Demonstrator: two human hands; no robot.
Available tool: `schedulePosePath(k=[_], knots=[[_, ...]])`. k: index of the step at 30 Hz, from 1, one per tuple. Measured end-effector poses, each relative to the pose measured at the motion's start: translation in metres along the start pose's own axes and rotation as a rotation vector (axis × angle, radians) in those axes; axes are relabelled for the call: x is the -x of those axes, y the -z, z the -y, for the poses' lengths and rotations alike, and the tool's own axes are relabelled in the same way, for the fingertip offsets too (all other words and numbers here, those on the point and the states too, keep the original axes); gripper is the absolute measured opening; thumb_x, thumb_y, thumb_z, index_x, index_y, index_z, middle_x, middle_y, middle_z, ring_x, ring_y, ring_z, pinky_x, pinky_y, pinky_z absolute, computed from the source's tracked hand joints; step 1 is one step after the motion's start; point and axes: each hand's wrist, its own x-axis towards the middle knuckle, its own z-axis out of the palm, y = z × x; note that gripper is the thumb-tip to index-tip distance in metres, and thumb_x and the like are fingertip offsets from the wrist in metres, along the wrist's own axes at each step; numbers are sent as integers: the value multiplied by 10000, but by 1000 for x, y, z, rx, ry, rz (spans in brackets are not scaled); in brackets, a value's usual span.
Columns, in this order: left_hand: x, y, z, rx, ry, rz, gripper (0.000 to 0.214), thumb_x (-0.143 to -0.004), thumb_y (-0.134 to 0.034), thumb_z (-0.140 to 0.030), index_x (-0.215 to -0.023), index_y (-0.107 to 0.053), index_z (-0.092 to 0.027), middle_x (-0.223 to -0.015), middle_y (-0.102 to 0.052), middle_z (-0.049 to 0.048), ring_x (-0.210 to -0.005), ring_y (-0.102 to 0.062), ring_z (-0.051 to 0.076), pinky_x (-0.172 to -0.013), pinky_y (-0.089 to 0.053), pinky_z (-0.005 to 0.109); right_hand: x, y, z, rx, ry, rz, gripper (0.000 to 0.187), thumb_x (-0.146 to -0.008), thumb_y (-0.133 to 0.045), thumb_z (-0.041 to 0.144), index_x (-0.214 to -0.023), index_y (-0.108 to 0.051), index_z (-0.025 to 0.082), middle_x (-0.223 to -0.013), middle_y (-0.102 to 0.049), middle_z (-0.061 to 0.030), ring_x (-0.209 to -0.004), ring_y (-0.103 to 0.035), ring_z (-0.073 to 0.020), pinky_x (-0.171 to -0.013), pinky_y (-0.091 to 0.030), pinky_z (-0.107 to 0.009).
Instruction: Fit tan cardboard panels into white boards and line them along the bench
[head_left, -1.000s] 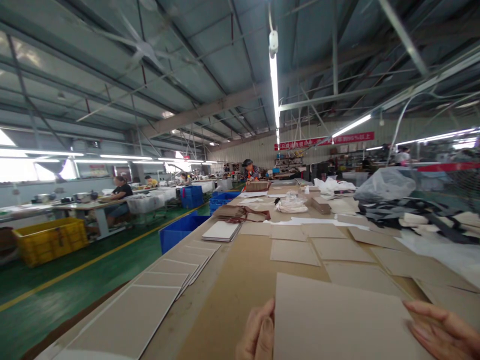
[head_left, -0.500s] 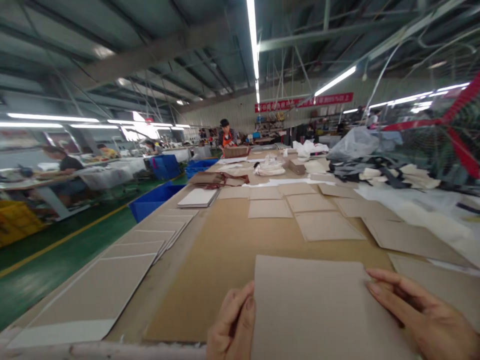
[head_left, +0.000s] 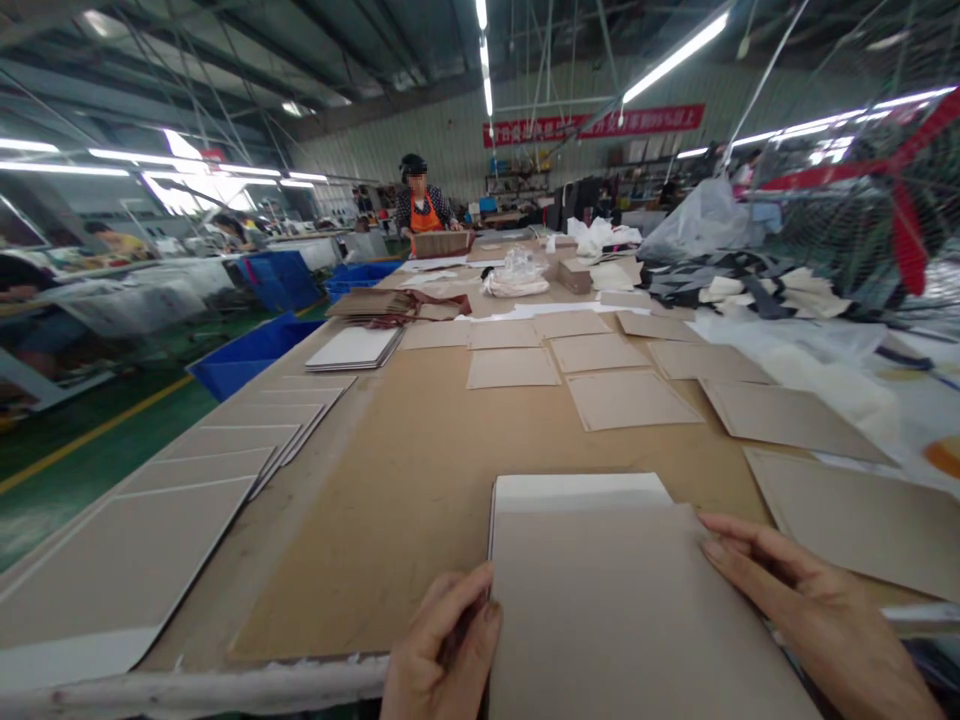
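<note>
Here a flat, matte grey board (head_left: 630, 610), rectangular and crisp-edged, lies at the near end of the brown-paper-covered table (head_left: 420, 470), overlapping one smooth white sheet (head_left: 581, 490) whose far strip shows beyond it. The left hand (head_left: 442, 655) is curled closed on the board's left edge, thumb on top, while the right hand (head_left: 814, 615) lies spread, fingers flat on the right edge. Beyond are about ten loose grey-brown cards (head_left: 630, 400), a row of overlapping white-rimmed boards (head_left: 225, 440), three blue crates (head_left: 247, 355), and a red banner (head_left: 592, 122) whose white writing is too small to read.
</note>
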Motion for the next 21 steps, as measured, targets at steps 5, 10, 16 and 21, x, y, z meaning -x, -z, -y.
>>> schedulePosePath(k=[5,10,16,21], knots=[[-26,-6,2,-47,69,64,286,-804,-691,-398,-1026,-752,-229,-821,-630,18,-780,-590,152,-627,-464,192,-19,-16,18,12,39,-84,552,-476,-746,556,-918,-767,226,-781,-739,-52,-626,-653,-239,-478,-508,-273],[-40,-10,12,-124,50,78,272,-828,-657,-381,-1031,-746,-223,-792,-603,8,-737,-573,143,-629,-461,203,-32,-23,15,82,113,-108,491,-548,-707,559,-902,-775,225,-740,-734,-26,-634,-659,-230,-491,-507,-266],[-46,-14,15,-165,11,70,224,-825,-658,-329,-1013,-743,-242,-741,-581,-15,-687,-569,128,-610,-462,194,-41,-22,-5,94,122,-89,492,-636,-718,564,-995,-769,232,-779,-742,-19,-631,-672,-224,-484,-514,-255],[-48,-14,14,-222,-19,59,186,-823,-655,-303,-977,-743,-248,-716,-568,-25,-657,-560,121,-590,-461,187,-41,-24,3,29,25,-101,490,-573,-756,562,-951,-782,252,-814,-752,-9,-653,-681,-218,-500,-530,-236]])
